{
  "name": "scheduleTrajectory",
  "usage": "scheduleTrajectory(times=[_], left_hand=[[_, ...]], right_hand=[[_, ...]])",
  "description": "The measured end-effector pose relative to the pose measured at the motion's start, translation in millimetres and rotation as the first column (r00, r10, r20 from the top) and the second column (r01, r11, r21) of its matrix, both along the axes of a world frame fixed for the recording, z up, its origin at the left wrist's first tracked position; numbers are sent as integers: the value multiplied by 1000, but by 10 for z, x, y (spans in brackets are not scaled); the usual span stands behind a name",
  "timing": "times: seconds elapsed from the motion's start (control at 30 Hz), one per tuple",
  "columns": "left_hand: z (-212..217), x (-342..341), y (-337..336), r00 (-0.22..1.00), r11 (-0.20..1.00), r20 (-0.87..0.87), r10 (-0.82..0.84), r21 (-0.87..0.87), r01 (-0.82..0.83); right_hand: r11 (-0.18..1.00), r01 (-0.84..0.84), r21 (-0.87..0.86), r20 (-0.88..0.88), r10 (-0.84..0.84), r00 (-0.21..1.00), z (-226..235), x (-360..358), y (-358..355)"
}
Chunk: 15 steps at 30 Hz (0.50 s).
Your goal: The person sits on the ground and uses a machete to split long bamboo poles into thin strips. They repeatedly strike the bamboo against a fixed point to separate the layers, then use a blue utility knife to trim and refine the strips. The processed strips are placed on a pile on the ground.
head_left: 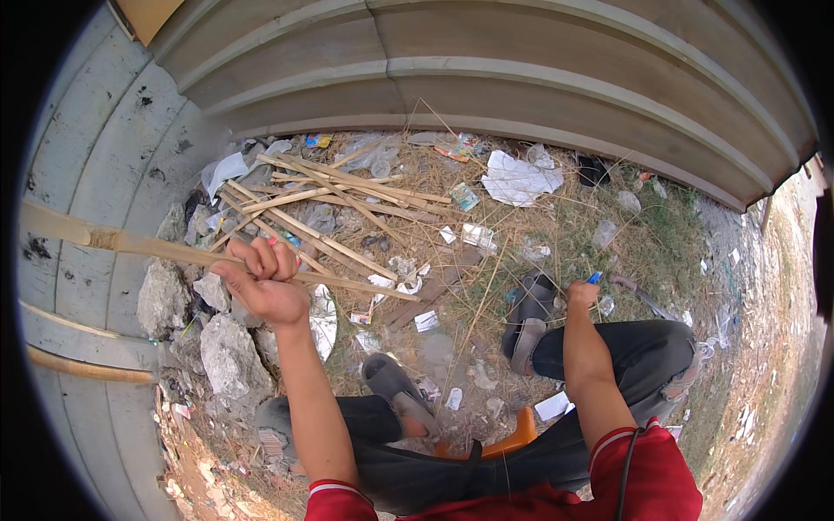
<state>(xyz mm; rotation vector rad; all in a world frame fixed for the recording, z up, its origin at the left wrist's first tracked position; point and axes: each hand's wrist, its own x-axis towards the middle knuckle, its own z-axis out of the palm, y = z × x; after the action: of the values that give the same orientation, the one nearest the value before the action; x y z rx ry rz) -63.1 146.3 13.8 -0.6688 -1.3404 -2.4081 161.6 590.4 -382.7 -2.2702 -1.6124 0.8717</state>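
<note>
My left hand (271,291) is closed round a long split bamboo strip (165,247), its fingers curled over the top. The strip runs from the left wall side, where it is wider, to a thinner end low over the ground near the middle. Beside my right knee, my right hand (580,293) is closed, and a small blue piece (594,278) sticks out above its fingers; the rest of that thing is hidden. Just right of this hand, a curved brown piece with a greyish, blade-like length (647,300) lies on the grass.
Several loose bamboo strips (347,187) lie piled ahead on littered dry grass. Broken concrete lumps (230,356) stand at left, by a grey metal sheet wall (104,182). A brown corrugated fence (486,82) closes off the far side. Between my legs shows an orange seat (519,431).
</note>
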Motion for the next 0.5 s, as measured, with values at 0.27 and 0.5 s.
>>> scheduleTrajectory(times=[0.27,0.5], left_hand=[[-15,52,-182,998,998,-29,55,5,-55],[-132,26,-494,983,981,-8,181,75,-180]], right_hand=[[791,425,441,-600,-92,794,1292,-497,255],[878,362,312,-795,450,-406,4348,-774,-1667]])
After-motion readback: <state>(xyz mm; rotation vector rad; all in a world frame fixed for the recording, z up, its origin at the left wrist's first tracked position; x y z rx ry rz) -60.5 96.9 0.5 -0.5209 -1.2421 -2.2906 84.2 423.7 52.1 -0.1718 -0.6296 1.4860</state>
